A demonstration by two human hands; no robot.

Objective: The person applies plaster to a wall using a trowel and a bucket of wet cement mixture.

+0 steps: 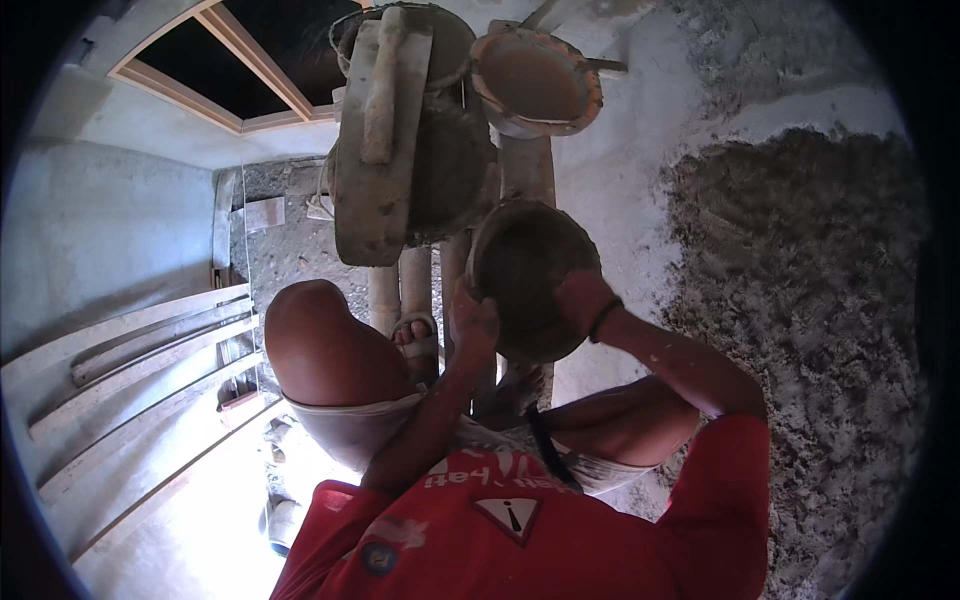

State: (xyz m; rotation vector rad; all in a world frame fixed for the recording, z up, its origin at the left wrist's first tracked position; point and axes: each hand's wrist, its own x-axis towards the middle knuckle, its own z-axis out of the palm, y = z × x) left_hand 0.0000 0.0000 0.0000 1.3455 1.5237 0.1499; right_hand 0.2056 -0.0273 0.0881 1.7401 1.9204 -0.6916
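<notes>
The left grip (475, 320) clasps the rim of a bucket (578, 238) just to its right; the right grip (585, 300) reaches over the opposite rim, its hold unclear. Beyond both sit a handled board (375, 215) and a bowl (565, 126).

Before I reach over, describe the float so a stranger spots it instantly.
Find the wooden frame at upper left, then the dark bucket to its right, beyond the left hand. The float overlaps that bucket's left side: a long, flat board with a bar handle, unlike its round neighbours.

A round, grimy, dark bucket (515, 235) faces the camera mouth-on.
</notes>
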